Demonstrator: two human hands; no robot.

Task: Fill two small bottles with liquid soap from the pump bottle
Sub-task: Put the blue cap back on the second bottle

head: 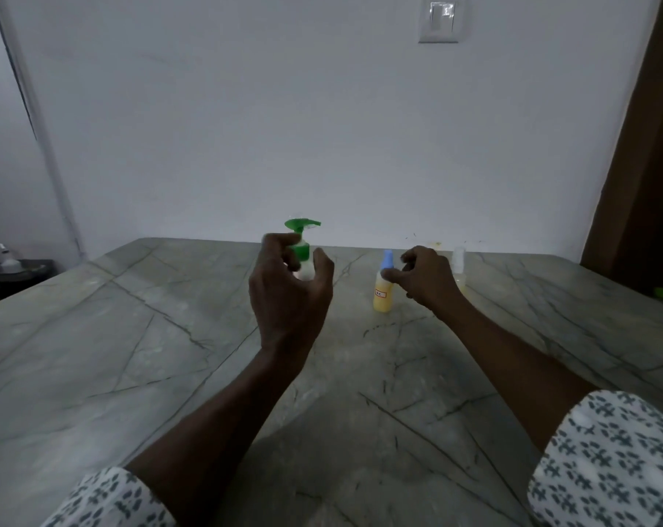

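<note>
Hands hang above a grey-green veined table (139, 336), both forearms stretched out from white patterned sleeves (611, 465). The left hand (290, 287) is raised in front of the pump bottle (303, 249), which stands upright near the far middle of the table with its green pump head showing above the knuckles. The fingers curve on the bottle's left and the thumb on its right, cupped about the neck, but I cannot tell whether they actually touch it. To the right, the blue-capped small bottle (383, 298) stands upright, filled with yellow liquid and bearing a small label. The right hand (426, 277) sits just right of it with fingers loosely curled; its thumb tip lies against the bottle's shoulder in this view, and whether it truly holds the bottle is unclear. Partly hidden behind that hand stands the clear-capped small bottle (458, 260), also yellowish below. A switch plate (438, 22) is mounted on the white wall (284, 127) behind.
</note>
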